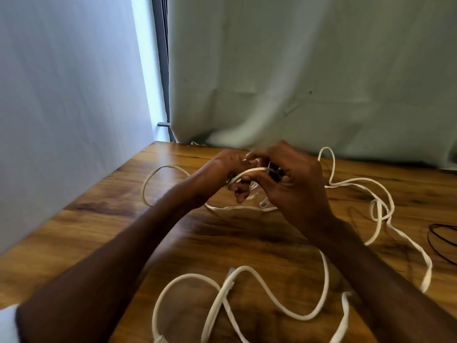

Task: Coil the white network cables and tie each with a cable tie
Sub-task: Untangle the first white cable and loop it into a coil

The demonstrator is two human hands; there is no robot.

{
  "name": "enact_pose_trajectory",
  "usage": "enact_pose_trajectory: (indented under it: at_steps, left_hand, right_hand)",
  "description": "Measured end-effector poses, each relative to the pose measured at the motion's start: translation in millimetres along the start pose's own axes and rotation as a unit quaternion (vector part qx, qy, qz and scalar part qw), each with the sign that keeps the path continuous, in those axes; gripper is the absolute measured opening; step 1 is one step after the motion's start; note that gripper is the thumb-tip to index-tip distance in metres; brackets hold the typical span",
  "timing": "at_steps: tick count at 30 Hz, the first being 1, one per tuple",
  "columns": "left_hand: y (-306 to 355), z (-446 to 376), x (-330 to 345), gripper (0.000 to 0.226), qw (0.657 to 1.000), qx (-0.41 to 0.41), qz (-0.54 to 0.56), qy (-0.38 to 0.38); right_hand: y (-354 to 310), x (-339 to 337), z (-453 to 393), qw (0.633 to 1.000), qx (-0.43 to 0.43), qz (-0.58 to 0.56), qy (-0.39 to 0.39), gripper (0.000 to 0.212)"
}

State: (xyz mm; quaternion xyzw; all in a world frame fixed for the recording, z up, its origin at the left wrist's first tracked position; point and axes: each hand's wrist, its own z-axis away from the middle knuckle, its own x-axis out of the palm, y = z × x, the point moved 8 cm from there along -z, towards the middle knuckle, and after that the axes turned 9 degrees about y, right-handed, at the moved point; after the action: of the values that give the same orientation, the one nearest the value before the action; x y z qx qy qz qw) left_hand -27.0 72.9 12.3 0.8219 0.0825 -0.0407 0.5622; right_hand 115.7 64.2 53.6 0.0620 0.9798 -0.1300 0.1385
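The network cables [279, 306] are white to off-white, without markings. The table [103, 226] is warm orange-brown wood with dark, streaked grain patches. The curtain [321, 70] is pale grey-green. A thin black cord [442, 237] lies at the right edge.

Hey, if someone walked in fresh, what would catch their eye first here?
Two hands, the left hand and the right hand, meet mid-table, gripping a white cable between them. More white cable loops sprawl loose across the near wooden table. A thin black wire lies at the right edge.
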Motion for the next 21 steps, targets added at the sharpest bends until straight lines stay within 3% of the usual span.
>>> enact_pose_trajectory:
  at_steps: [5,9,15,21]
  left_hand:
    - [-5,2,12,0.036,0.989,-0.058,0.123,-0.049]
    - [-3,4,27,0.045,0.962,-0.077,0.249,-0.080]
    - [-7,0,33,0.041,0.959,-0.091,0.263,-0.049]
    - [-8,-2,38,0.045,0.952,-0.101,0.280,-0.075]
  right_hand:
    - [21,-4,-2,0.986,0.145,-0.057,0.056,0.014]
    - [44,8,6,0.949,0.282,-0.142,0.019,0.015]
    - [47,12,11,0.935,0.300,-0.186,0.023,0.037]
    - [64,25,23,0.812,0.467,-0.346,0.053,0.041]
